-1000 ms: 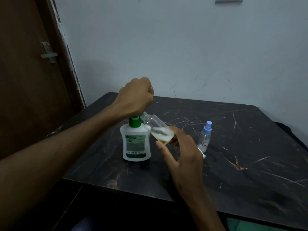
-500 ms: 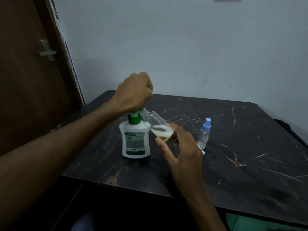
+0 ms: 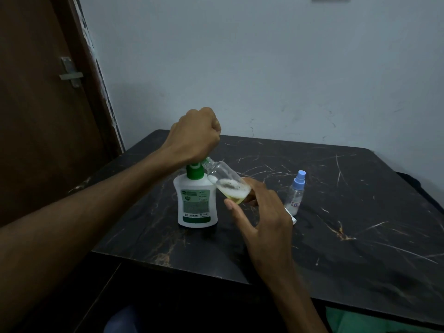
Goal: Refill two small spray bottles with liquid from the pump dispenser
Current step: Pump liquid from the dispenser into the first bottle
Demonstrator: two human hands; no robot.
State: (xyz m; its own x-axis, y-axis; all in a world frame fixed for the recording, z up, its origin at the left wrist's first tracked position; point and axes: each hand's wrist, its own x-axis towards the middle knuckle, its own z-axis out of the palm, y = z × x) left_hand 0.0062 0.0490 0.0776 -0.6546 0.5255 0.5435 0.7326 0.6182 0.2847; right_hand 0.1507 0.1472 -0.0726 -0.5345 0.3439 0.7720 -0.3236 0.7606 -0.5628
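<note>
A white pump dispenser with a green collar and label stands on the dark marble table. My left hand, fingers curled into a fist, presses down on its pump head, which is hidden under the hand. My right hand holds an uncapped clear spray bottle tilted, its neck up against the pump spout. Yellowish foamy liquid lies in its lower end. A second small clear spray bottle with a blue cap stands upright to the right, untouched.
A small white object lies on the table by the capped bottle, partly behind my right hand. A brown door with a metal latch is at the left. A pale wall runs behind the table. The table's near edge is below my arms.
My left fist has stayed on the pump head with small up-and-down movement. The tilted bottle and right hand hold nearly the same place. The camera view shifted slightly.
</note>
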